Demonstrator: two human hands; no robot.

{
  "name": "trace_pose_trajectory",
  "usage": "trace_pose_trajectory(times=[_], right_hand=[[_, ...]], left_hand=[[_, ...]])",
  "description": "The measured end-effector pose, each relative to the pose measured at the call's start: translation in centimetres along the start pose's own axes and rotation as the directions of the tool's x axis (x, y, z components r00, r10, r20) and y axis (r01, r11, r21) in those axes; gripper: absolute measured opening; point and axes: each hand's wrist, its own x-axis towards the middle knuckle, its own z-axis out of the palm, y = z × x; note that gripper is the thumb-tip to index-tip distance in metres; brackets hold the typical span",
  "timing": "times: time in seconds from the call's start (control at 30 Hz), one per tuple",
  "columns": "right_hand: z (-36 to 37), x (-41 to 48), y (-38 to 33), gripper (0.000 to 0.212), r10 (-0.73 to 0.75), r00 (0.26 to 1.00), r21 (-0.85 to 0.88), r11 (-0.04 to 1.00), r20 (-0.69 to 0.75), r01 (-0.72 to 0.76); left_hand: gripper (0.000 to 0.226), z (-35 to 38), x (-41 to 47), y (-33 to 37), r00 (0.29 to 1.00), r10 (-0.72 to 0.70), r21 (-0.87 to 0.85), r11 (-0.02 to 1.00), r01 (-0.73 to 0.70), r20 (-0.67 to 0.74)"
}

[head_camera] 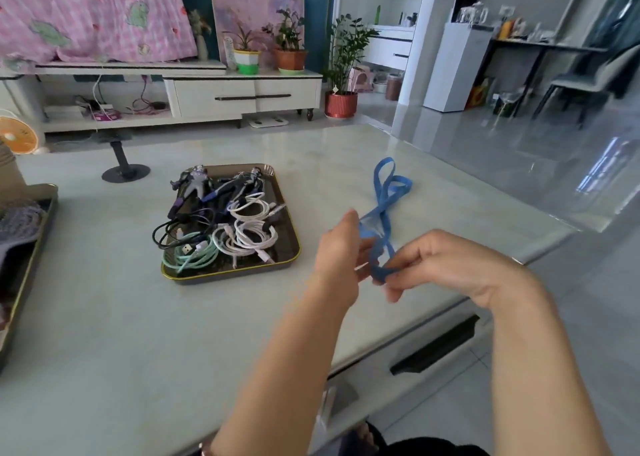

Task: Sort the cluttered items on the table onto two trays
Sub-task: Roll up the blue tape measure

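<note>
Far ahead of you, a white cabinet (214, 97) carries two potted plants (290, 57), with a pink quilt (86, 12) hanging at its left end. A red-potted plant (341, 102) stands to its right. An orange fan (17, 139) sits far left and a grey chair (588, 81) far right.

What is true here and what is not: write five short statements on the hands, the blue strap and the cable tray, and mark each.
1. Both the left hand and the right hand hold the blue strap. True.
2. The tray holds coiled cables. True.
3. The blue strap lies in the tray. False: it is in the hands, right of the tray.
4. The mint-green cable lies at the tray's far end. False: it lies at the near left corner.
5. Toy figures lie at the tray's far end. True.
</note>
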Motion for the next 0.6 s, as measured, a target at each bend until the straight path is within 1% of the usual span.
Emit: trace_pose_trajectory(times=[0.03,0.1,0.13,0.17,0.2,0.23,0.3,0.37,0.4,0.43,0.47,0.5,0.53,0.57,0.6], right_hand=[[0.5,0.0,-0.3,0.021,-0.009,0.998,-0.02,1.0,0.061,0.01],[1.1,-0.4,-0.5,0.019,0.022,0.99,-0.038,0.999,0.139,-0.017],[1.3,-0.3,-0.3,0.018,0.05,0.986,-0.055,0.998,0.159,-0.041],[1.3,0.1,0.0,0.017,0.093,0.983,-0.078,0.994,0.156,-0.081],[1.2,0.5,0.4,0.016,0.152,0.979,-0.09,0.986,0.135,-0.141],[1.2,0.9,0.7,0.016,0.222,0.968,-0.072,0.974,0.117,-0.215],[1.5,1.5,1.2,0.019,0.364,0.923,0.0,0.93,0.121,-0.367],[1.8,1.7,1.4,0.023,0.47,0.873,0.04,0.877,0.129,-0.478],[1.8,1.8,1.5,0.023,0.507,0.856,0.067,0.855,0.099,-0.514],[1.7,2.0,1.7,0.022,0.527,0.849,0.096,0.844,0.034,-0.528],[1.5,2.3,1.8,0.02,0.534,0.842,0.117,0.843,-0.076,-0.525],[1.2,2.8,1.8,0.016,0.527,0.821,0.137,0.85,-0.219,-0.509],[0.9,3.0,1.4,0.013,0.5,0.786,0.134,0.863,-0.364,-0.487],[0.8,2.9,0.9,0.014,0.441,0.748,0.087,0.882,-0.496,-0.463],[0.8,2.8,0.3,0.021,0.337,0.733,0.011,0.912,-0.591,-0.41]], left_hand=[[0.029,-0.7,0.0,0.4,0.998,-0.053,-0.107,0.993,0.056,0.03],[0.022,-1.8,-0.2,0.6,0.982,-0.151,-0.328,0.927,0.18,0.113],[0.02,-2.3,-0.2,0.7,0.973,-0.171,-0.371,0.903,0.217,0.153],[0.018,-2.6,0.0,0.9,0.973,-0.163,-0.37,0.904,0.214,0.163],[0.016,-2.8,0.1,1.0,0.981,-0.131,-0.347,0.922,0.173,0.142],[0.018,-2.9,0.2,1.2,0.993,-0.077,-0.318,0.943,0.102,0.088],[0.025,-2.9,-0.2,1.9,0.998,0.058,-0.264,0.963,-0.062,-0.022],[0.023,-3.4,-0.6,2.7,0.979,0.186,-0.264,0.943,-0.202,-0.084],[0.021,-3.7,-0.9,3.2,0.965,0.239,-0.269,0.927,-0.261,-0.112],[0.021,-4.0,-1.1,3.6,0.949,0.284,-0.275,0.91,-0.311,-0.135],[0.023,-4.5,-1.3,4.0,0.933,0.329,-0.276,0.892,-0.358,-0.147],[0.027,-4.7,-1.6,4.3,0.918,0.369,-0.265,0.879,-0.396,-0.148],[0.03,-4.9,-2.0,4.5,0.905,0.403,-0.239,0.873,-0.426,-0.141],[0.033,-5.0,-2.3,4.6,0.892,0.434,-0.182,0.873,-0.452,-0.131],[0.036,-5.1,-2.5,4.6,0.882,0.457,-0.097,0.878,-0.468,-0.119]])
